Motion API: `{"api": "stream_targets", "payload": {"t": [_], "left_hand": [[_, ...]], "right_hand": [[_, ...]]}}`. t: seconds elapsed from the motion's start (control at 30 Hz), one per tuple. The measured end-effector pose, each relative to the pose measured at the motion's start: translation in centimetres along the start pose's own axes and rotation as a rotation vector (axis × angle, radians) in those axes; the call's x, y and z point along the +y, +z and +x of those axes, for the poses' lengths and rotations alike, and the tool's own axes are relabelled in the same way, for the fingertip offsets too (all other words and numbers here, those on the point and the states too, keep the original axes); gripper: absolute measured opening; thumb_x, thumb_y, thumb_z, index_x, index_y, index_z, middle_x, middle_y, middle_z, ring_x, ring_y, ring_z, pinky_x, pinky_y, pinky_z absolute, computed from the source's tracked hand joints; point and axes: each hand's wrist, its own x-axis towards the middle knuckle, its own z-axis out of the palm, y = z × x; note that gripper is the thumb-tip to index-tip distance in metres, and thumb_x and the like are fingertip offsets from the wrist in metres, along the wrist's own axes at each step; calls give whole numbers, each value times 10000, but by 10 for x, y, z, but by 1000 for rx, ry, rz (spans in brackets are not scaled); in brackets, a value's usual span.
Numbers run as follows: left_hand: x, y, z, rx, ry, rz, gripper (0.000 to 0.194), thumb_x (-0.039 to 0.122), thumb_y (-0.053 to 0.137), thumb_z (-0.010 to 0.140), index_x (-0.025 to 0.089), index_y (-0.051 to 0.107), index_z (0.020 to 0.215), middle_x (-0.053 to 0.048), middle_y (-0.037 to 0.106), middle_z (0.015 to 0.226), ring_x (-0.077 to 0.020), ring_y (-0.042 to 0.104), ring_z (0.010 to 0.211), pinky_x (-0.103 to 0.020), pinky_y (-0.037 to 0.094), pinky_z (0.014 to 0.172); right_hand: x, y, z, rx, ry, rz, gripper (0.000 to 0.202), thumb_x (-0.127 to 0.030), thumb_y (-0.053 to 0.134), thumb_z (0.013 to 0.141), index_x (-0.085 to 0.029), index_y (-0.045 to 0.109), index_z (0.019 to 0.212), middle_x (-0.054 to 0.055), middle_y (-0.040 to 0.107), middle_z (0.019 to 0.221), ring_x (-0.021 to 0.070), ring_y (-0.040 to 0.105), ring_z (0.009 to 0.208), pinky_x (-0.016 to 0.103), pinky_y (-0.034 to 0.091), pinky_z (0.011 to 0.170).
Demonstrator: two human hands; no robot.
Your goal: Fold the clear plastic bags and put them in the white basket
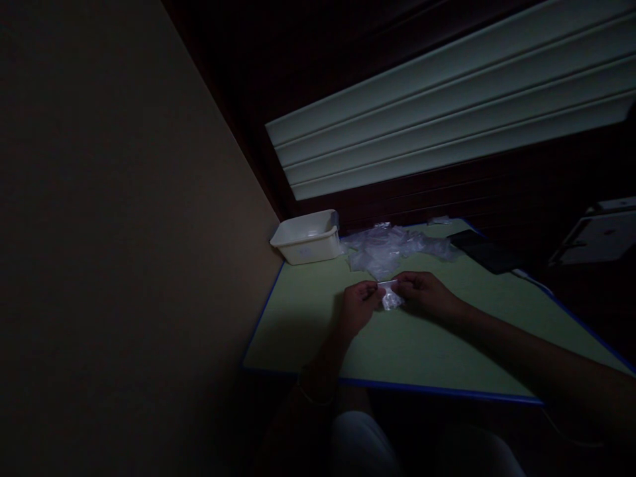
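Note:
Between my two hands is a small clear plastic bag, its top edge stretched nearly level above the table. My left hand pinches the bag's left upper corner. On the other side, my right hand grips the right upper corner, fingers closed. The dim light hides whether anything lies inside the bag. Just beyond my hands spreads a loose pile of clear plastic bags.
A pale green table with blue edging stands before me. At its back left is a cream plastic bin beside the wall. A dark flat device with a white cable lies at the right.

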Motion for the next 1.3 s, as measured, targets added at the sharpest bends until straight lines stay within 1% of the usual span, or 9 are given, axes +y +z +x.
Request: {"api": "stream_targets", "payload": {"t": [0.2, 0.33, 0.47, 0.63, 0.8, 1.0, 1.13, 1.3], "left_hand": [[2, 1, -1, 23, 7, -18, 372, 409, 822, 610, 109, 728, 809, -60, 700, 706, -112, 593, 573, -231, 468, 558], [4, 1, -1, 24, 18, -43, 414, 431, 822, 616, 106, 748, 862, -66, 707, 714, -109, 573, 554, -241, 465, 545], [2, -2, -1, -4, 49, -36, 411, 422, 798, 663, 116, 760, 935, -58, 707, 717, -92, 545, 542, -228, 440, 537], [1, -3, 0, -54, 77, -64, 363, 387, 772, 707, 126, 754, 960, -44, 700, 736, -76, 530, 556, -211, 420, 548], [6, -2, -2, -53, 74, -110, 421, 386, 748, 727, 128, 705, 1058, -6, 647, 674, -78, 522, 550, -208, 407, 548], [8, -2, -3, -40, 59, -60, 400, 404, 710, 747, 127, 701, 1036, -10, 643, 668, -87, 523, 547, -220, 398, 548], [4, -2, -1, -34, 52, -56, 413, 422, 741, 708, 122, 704, 989, -25, 661, 693, -85, 521, 538, -227, 406, 548], [-1, -2, 1, -12, 43, -28, 336, 398, 747, 700, 121, 695, 883, -20, 653, 677, -77, 521, 525, -215, 411, 534]], "right_hand": [[0, 2, -1, 3, 3, 23, 302, -434, 671, 761, -145, 640, 842, -10, 586, 557, 106, 487, 470, 237, 338, 445], [1, 2, 1, -15, -12, 45, 323, -447, 677, 762, -143, 635, 862, -13, 593, 556, 101, 478, 470, 232, 328, 446], [0, 1, 1, -11, -35, 67, 322, -438, 673, 772, -145, 640, 900, -22, 594, 563, 95, 473, 472, 232, 328, 453], [0, -1, 1, -17, -67, 65, 311, -421, 679, 764, -142, 657, 901, -13, 607, 594, 111, 511, 526, 245, 371, 503], [2, -2, 3, 16, -97, 55, 290, -405, 677, 768, -145, 668, 896, -4, 618, 623, 123, 523, 549, 263, 397, 538], [-5, 0, 0, 69, -146, -43, 265, -404, 662, 771, -162, 690, 874, 20, 648, 678, 157, 567, 609, 295, 443, 593], [-12, 2, -2, 101, -156, -96, 274, -419, 658, 760, -164, 697, 851, 43, 674, 729, 175, 584, 653, 314, 468, 623], [-10, 2, -2, 93, -138, -60, 274, -424, 665, 755, -165, 689, 843, 33, 663, 699, 163, 568, 625, 299, 452, 593]]}}
